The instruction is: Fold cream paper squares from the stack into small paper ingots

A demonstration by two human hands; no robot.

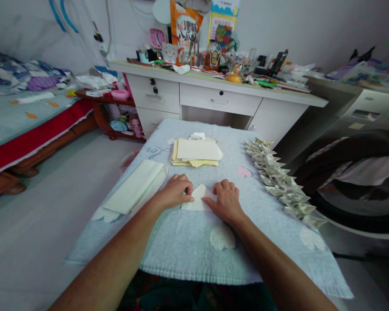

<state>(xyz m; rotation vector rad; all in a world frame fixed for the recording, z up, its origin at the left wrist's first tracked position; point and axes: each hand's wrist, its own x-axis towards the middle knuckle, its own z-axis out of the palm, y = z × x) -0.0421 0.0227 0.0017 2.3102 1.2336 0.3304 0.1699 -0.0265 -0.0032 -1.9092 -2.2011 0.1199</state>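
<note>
A small cream sheet of paper (pixel 199 199), its top folded to a point, lies flat on the cloth-covered table in front of me. My left hand (pixel 178 190) grips its left side, with fingers curled and thumb on the paper. From the right, my right hand (pixel 226 199) holds the other side, thumb pressed on the surface and fingers bent over the edge. Parts of both side edges are hidden under the hands. Beyond the hands sits a stack of cream and yellow paper (pixel 199 150). Larger folded pale sheets (pixel 136 185) rest to the left.
Folded paper boat-like shapes (pixel 275 179) line the table's right side. Crumpled white tissue (pixel 197 136) lies behind the stack. A white desk (pixel 220 97) crowded with items stands beyond the blue tablecloth (pixel 181 255). A washing machine (pixel 365 116) is at right, a bed (pixel 29 116) at left.
</note>
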